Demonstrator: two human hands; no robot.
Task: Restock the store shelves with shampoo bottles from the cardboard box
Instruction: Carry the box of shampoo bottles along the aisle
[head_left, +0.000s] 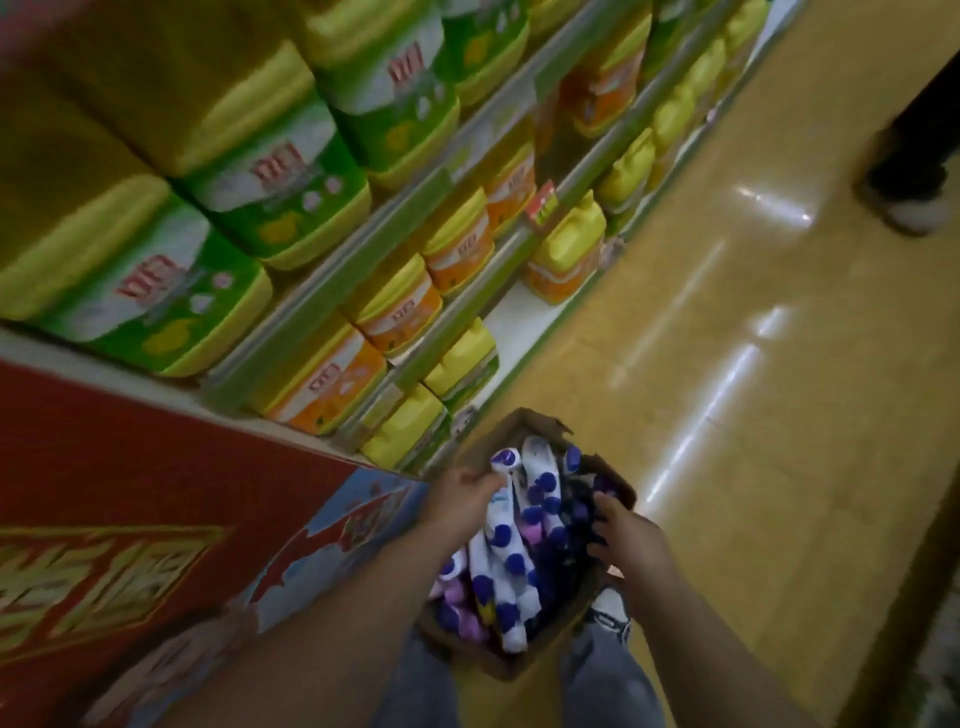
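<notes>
An open cardboard box (524, 660) stands on the floor between my legs. It is packed with several white shampoo bottles with purple and pink caps (506, 556) and dark purple bottles (574, 530). My left hand (462, 499) grips the top of a white bottle with a purple cap (505, 462) at the box's far left. My right hand (623, 535) reaches into the right side, its fingers curled among the dark bottles; whether they hold one is hidden.
Shelves (395, 218) on the left carry yellow jugs with green and orange labels (457, 244). A red and blue display panel (156, 519) sits at lower left. The glossy yellow aisle floor (753, 415) runs right; another person's leg and shoe (914, 197) stand at far right.
</notes>
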